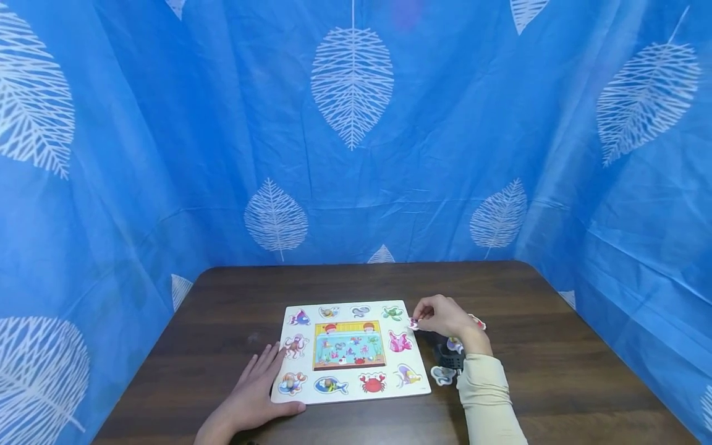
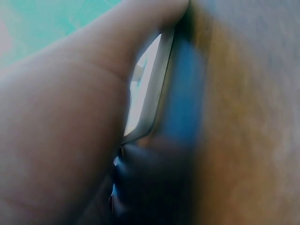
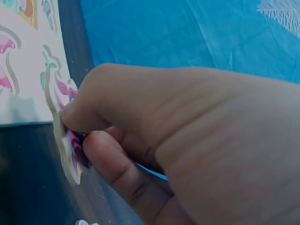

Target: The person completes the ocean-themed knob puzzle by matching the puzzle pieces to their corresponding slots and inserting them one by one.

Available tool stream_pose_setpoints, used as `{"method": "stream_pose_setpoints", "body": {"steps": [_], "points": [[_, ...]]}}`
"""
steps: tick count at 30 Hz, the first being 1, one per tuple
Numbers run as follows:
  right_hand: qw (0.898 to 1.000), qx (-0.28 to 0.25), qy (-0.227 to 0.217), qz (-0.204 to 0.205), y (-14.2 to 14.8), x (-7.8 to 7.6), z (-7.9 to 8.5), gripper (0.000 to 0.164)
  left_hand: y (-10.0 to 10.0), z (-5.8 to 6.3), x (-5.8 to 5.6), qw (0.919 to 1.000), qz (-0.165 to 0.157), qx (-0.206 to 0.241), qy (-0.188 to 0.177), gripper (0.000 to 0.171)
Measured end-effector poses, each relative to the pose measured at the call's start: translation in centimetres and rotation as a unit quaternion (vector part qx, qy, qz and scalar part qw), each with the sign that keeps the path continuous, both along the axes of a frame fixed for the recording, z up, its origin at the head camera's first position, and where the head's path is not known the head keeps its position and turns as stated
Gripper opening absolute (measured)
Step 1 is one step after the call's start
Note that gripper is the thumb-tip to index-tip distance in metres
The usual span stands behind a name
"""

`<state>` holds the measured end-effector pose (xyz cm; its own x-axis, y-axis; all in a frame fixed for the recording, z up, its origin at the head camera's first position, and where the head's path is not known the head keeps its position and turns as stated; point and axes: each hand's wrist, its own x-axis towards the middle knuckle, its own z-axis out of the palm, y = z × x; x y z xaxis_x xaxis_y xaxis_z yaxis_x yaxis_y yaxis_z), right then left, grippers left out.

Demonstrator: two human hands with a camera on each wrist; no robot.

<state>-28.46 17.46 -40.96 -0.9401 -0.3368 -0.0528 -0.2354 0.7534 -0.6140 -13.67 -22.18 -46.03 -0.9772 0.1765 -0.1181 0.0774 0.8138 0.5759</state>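
Observation:
A wooden puzzle board (image 1: 356, 395) with sea-animal pictures lies on the table. My left hand (image 1: 253, 389) rests spread at its lower left corner, fingers along the left edge and thumb by the near edge. In the left wrist view the hand (image 2: 61, 117) covers much of the frame, with a strip of board (image 2: 145, 101) beyond. Beside the board's right edge, my right hand (image 1: 445, 318) pinches a pink and purple puzzle piece (image 3: 75, 143) between thumb and fingers. The piece is tilted on edge next to the board, and fingertips hide part of its picture.
Loose puzzle pieces lie right of the board: a greyish one (image 1: 443, 375), one (image 1: 455, 345) partly behind the wrist camera (image 1: 448, 357), and a red one (image 1: 478, 322) past the right hand. A blue leaf-print cloth (image 1: 389, 185) surrounds the dark wooden table (image 1: 556, 371).

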Motion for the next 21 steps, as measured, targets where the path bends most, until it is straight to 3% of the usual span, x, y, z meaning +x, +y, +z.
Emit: {"method": "stream_pose_setpoints", "body": {"steps": [21], "points": [[0.996,-0.026,0.074,0.048,-3.3,0.3,1.1,0.012,-0.1,-0.1,0.2,0.9998,-0.008,0.009,0.013,0.122]]}}
